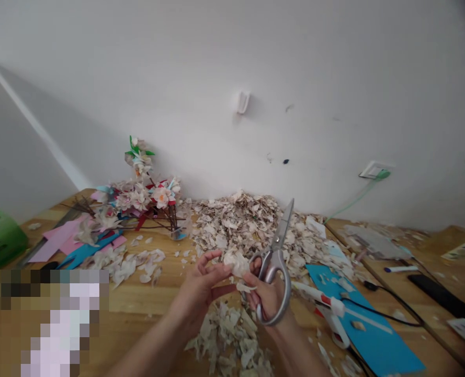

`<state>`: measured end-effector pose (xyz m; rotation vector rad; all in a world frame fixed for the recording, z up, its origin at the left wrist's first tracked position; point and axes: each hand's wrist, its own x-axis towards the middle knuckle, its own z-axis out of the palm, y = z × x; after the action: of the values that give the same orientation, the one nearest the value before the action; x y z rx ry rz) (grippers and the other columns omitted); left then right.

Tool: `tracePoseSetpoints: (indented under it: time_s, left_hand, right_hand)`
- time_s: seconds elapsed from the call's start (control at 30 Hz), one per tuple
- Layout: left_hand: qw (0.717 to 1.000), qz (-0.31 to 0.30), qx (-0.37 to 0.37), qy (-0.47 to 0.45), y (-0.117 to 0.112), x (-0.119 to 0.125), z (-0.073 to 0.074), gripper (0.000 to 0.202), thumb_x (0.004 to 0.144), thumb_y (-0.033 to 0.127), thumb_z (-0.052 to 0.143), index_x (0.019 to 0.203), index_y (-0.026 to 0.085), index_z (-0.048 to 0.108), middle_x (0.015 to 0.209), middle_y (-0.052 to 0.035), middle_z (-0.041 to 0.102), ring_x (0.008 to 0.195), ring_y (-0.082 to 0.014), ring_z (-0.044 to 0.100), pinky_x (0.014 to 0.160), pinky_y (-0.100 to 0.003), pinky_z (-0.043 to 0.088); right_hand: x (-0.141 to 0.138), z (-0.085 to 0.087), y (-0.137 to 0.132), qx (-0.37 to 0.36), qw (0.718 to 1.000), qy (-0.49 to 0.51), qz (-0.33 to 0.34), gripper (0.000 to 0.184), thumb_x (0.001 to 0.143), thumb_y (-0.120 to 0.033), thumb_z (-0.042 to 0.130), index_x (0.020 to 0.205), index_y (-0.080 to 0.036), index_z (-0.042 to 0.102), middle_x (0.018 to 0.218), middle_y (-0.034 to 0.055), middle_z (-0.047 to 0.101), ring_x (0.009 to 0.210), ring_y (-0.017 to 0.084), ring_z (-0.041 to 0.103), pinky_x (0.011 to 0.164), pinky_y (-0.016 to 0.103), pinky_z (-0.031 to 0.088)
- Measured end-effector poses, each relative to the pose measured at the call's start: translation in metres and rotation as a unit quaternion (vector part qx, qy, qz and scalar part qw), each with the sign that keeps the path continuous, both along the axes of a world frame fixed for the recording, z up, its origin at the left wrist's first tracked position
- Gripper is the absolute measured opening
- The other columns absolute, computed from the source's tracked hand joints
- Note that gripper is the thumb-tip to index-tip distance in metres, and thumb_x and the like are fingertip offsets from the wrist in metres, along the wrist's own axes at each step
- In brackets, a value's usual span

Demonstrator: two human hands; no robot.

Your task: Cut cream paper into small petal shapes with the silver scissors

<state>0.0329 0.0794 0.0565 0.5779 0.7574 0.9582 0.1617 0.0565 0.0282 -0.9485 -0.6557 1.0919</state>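
Observation:
My left hand (pixel 205 285) pinches a thin, whitish petal-like piece (pixel 237 263) between thumb and fingers. Silver-grey scissors (pixel 280 236) hang in my right hand (pixel 270 299), handles round its fingers and blades pointing up and away. The right thumb and fingertips also meet the edge of the same piece, by a smaller pale scrap (pixel 245 287). Just below both hands lies a small heap of pale flakes (pixel 232 335) on the wooden table (pixel 146 309). Behind them a larger heap of pale and brownish flakes (pixel 240 220) rests against the wall.
Handmade flowers on twigs (pixel 138 196) stand at back left, near pink paper (pixel 61 238) and a green container (pixel 0 238). To the right, a white glue gun (pixel 332 306) with its black cable (pixel 393 317) lies over a blue sheet (pixel 377 340). A green-plugged socket (pixel 373 170) is on the wall.

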Motion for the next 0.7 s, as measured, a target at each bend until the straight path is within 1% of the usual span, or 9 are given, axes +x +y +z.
tracePoseSetpoints:
  time_s: [0.1,0.2,0.27,0.37,0.43,0.53,0.63,0.7]
  left_hand:
    - [0.999,0.012,0.031,-0.008,0.002,0.0,-0.001,0.049,0.06,0.016,0.074,0.101,0.018,0.047,0.072,-0.0014,0.067,0.066,-0.0132,0.063,0.069,-0.028,0.05]
    - [0.998,0.017,0.052,-0.006,0.004,-0.001,-0.002,0.051,0.058,0.017,0.075,0.1,0.018,0.048,0.07,-0.0004,0.067,0.064,-0.0119,0.063,0.069,-0.025,0.048]
    - [0.998,0.023,0.061,-0.002,0.005,-0.002,-0.001,0.051,0.056,0.018,0.076,0.099,0.018,0.048,0.067,0.0014,0.066,0.061,-0.0102,0.062,0.068,-0.024,0.046]
    - [0.996,0.034,0.081,0.008,0.006,-0.005,0.0,0.049,0.058,0.018,0.075,0.099,0.019,0.049,0.063,0.0038,0.064,0.06,-0.0087,0.06,0.071,-0.024,0.045]
    - [0.995,0.038,0.094,0.013,0.007,-0.006,0.001,0.048,0.059,0.019,0.074,0.099,0.019,0.048,0.063,0.0036,0.064,0.063,-0.0095,0.06,0.073,-0.025,0.044]
    - [0.994,0.039,0.105,0.011,0.007,-0.007,0.002,0.047,0.06,0.019,0.074,0.099,0.019,0.048,0.066,0.002,0.065,0.066,-0.0112,0.061,0.075,-0.027,0.043]
    - [0.993,0.038,0.109,0.004,0.008,-0.007,0.003,0.046,0.061,0.018,0.073,0.099,0.018,0.048,0.065,0.0022,0.064,0.065,-0.0106,0.061,0.074,-0.026,0.043]
    - [0.994,0.043,0.103,0.001,0.009,-0.008,0.005,0.047,0.06,0.018,0.074,0.099,0.018,0.049,0.064,0.0031,0.064,0.063,-0.009,0.06,0.072,-0.023,0.043]
  right_hand:
    - [-0.001,0.001,-0.004,0.007,0.999,-0.024,0.034,0.035,0.052,-0.032,0.077,0.065,-0.021,0.047,0.044,-0.0124,0.052,0.02,-0.001,0.03,0.021,0.01,0.026]
    - [-0.001,-0.001,-0.006,-0.003,0.997,-0.048,0.056,0.038,0.051,-0.033,0.078,0.066,-0.021,0.046,0.053,-0.0109,0.056,0.021,-0.002,0.03,0.022,0.011,0.025]
    - [0.0,-0.004,-0.006,-0.028,0.996,-0.069,0.054,0.041,0.049,-0.033,0.079,0.068,-0.022,0.044,0.053,-0.0119,0.054,0.021,-0.002,0.029,0.022,0.012,0.025]
    - [0.003,-0.006,-0.006,-0.045,0.988,-0.129,0.067,0.038,0.056,-0.035,0.076,0.071,-0.023,0.043,0.05,-0.0123,0.049,0.024,-0.001,0.028,0.023,0.012,0.024]
    - [0.005,-0.006,-0.007,-0.042,0.982,-0.164,0.081,0.034,0.06,-0.036,0.073,0.072,-0.023,0.044,0.047,-0.0129,0.045,0.025,0.0,0.027,0.024,0.012,0.024]
    - [0.004,-0.005,-0.008,-0.044,0.977,-0.19,0.092,0.032,0.062,-0.037,0.07,0.071,-0.024,0.043,0.041,-0.0143,0.04,0.023,0.001,0.025,0.024,0.013,0.023]
    - [0.003,-0.007,-0.005,-0.044,0.976,-0.201,0.075,0.029,0.061,-0.035,0.07,0.069,-0.024,0.044,0.039,-0.0141,0.04,0.022,0.002,0.024,0.023,0.014,0.02]
    - [0.005,-0.01,-0.002,-0.043,0.975,-0.211,0.052,0.027,0.058,-0.029,0.071,0.068,-0.023,0.047,0.041,-0.0126,0.044,0.024,0.003,0.025,0.024,0.015,0.02]
